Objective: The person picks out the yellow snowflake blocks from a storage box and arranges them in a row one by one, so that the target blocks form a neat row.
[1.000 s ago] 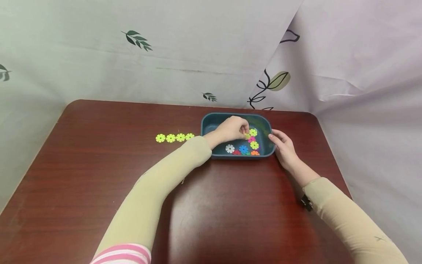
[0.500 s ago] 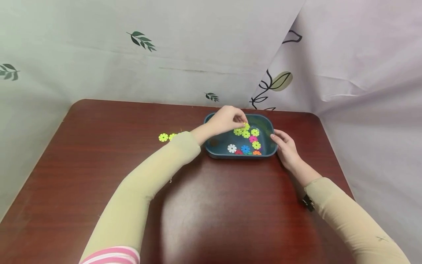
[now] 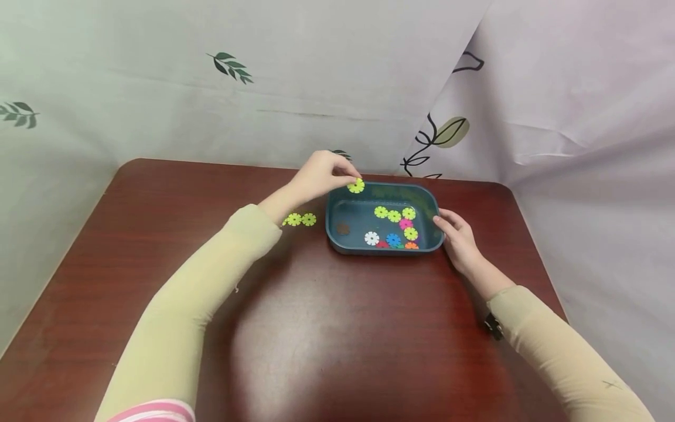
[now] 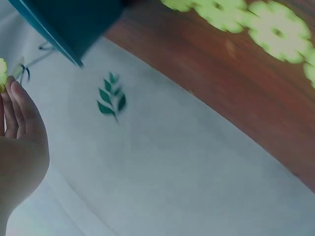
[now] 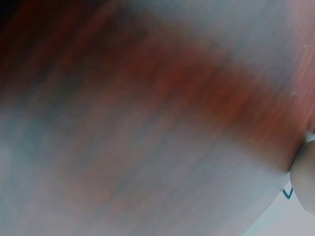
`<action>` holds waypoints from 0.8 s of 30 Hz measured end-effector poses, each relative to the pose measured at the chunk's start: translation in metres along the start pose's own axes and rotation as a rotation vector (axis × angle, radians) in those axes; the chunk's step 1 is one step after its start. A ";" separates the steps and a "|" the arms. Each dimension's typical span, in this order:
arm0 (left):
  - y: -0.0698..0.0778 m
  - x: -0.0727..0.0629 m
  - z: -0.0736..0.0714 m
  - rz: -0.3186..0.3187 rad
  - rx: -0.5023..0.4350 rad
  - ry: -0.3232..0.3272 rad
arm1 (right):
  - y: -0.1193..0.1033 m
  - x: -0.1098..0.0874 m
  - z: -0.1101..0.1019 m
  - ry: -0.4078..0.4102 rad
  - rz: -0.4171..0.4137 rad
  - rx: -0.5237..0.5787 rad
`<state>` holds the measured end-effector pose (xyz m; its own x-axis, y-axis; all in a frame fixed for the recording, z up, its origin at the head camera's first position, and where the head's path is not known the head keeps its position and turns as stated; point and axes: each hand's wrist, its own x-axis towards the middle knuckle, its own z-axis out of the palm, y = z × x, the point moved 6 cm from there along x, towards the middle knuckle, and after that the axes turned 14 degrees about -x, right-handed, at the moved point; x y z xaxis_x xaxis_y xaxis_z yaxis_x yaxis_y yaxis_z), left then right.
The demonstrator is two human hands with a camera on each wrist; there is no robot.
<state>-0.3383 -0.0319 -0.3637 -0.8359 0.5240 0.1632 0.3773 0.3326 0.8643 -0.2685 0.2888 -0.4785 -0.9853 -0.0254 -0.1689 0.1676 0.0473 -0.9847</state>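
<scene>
My left hand (image 3: 321, 174) pinches a yellow snowflake disc (image 3: 356, 186) above the back left rim of a dark blue-green bin (image 3: 384, 250). At the bin's right end, my right hand (image 3: 457, 239) grips the rim, thumb over the edge. Inside the bin lie more yellow discs (image 3: 394, 216), a pink disc (image 3: 405, 224), a white disc (image 3: 371, 238), a blue disc (image 3: 393, 240), a brown disc (image 3: 343, 228), and red, green and orange ones near the front wall. Left of the bin, yellow discs (image 3: 309, 219) lie in a row, partly hidden by my left forearm.
The bin stands on a reddish-brown wooden table (image 3: 337, 328), near its back edge. Behind and to the right hangs a pale cloth (image 3: 295, 76) with leaf prints. The right wrist view shows mostly blurred tabletop.
My left hand has picked a yellow disc out of the bin and moved up and left with it to the rim. The right hand has kept its grip on the bin.
</scene>
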 end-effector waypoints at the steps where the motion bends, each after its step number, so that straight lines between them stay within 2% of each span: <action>1: -0.003 -0.003 -0.006 -0.010 -0.001 0.009 | 0.000 0.000 0.000 0.001 0.000 -0.003; 7: -0.025 -0.025 -0.039 -0.076 0.030 0.072 | 0.001 0.001 0.000 0.005 -0.001 0.003; 11: -0.038 -0.042 -0.058 -0.109 0.060 0.088 | 0.002 0.002 0.001 0.009 0.001 0.004; 17: -0.059 -0.067 -0.079 -0.164 0.127 0.085 | 0.002 0.002 0.002 0.009 0.004 0.002; 24: -0.082 -0.097 -0.098 -0.238 0.140 0.072 | 0.002 0.001 0.002 0.007 0.002 -0.009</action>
<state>-0.3268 -0.1871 -0.4033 -0.9317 0.3633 0.0016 0.2146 0.5469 0.8093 -0.2691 0.2865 -0.4803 -0.9852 -0.0181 -0.1703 0.1691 0.0561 -0.9840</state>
